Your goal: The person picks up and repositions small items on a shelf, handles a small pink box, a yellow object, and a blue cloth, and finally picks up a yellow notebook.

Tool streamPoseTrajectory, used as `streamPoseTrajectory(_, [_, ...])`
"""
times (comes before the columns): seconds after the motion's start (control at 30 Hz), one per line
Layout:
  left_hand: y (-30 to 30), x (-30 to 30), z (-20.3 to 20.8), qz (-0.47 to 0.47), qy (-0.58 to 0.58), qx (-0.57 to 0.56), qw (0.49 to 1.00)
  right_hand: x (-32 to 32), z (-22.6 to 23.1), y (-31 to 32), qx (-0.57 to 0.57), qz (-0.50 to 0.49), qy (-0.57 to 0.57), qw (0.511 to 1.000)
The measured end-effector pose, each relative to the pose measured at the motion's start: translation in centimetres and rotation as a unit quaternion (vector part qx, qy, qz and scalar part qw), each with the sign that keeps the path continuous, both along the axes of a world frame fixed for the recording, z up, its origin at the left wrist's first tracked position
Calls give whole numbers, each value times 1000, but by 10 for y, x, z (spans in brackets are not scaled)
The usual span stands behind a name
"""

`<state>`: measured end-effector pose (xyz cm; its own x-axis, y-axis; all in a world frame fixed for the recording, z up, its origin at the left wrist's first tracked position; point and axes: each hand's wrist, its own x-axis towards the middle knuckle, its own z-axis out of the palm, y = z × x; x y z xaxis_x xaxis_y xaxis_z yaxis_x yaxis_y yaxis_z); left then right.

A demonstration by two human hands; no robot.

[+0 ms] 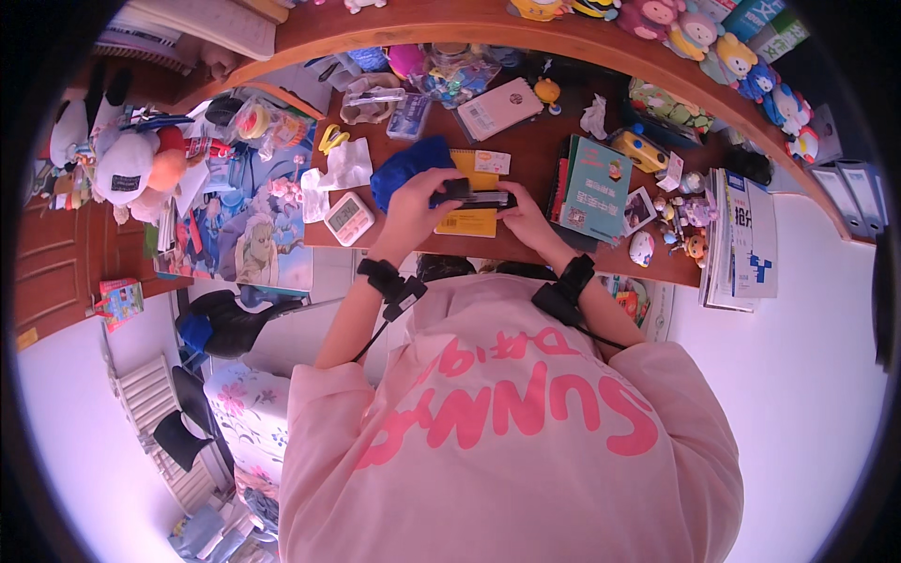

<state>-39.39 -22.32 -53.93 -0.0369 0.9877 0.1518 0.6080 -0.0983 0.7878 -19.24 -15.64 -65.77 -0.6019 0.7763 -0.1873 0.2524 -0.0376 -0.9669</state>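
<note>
Over the yellow notebook (474, 225), a black stapler (486, 199) with a silver metal strip lies crosswise between my hands. My left hand (424, 208) is closed on its left end, fingers wrapped round the black part. At the other end, my right hand (526, 221) grips it with bent fingers, partly hidden behind the hand. A blue cloth item (408, 169) rests right beside my left hand. Just beyond the stapler, a small white card (492, 162) lies on the notebook's upper part.
A white digital timer (349, 220), crumpled tissue (347, 163) and yellow scissors (332, 139) lie to the left. On the right are green books (598, 188), a yellow toy-like box (640, 148) and small figurines (696, 211). A shelf (413, 39) with plush toys arches above the desk.
</note>
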Motion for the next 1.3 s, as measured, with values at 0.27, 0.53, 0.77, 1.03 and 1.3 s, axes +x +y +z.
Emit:
streamPoseTrajectory(0.27, [27,35,-35,-118,86,60,987,7,16,1,-33,-24,-7,999])
streamPoseTrajectory(0.53, [29,37,-54,-105,3,14,994,5,27,-6,-65,-49,36,996])
streamPoseTrajectory(0.77, [33,39,-67,-124,-26,-13,992,2,18,-8,-7,-22,-17,1000])
streamPoseTrajectory(1.03, [29,41,-62,-114,-17,-4,993,2,0,-6,-16,-25,-47,998])
streamPoseTrajectory(1.3, [13,23,-48,-99,48,0,994,1,10,1,31,15,-13,999])
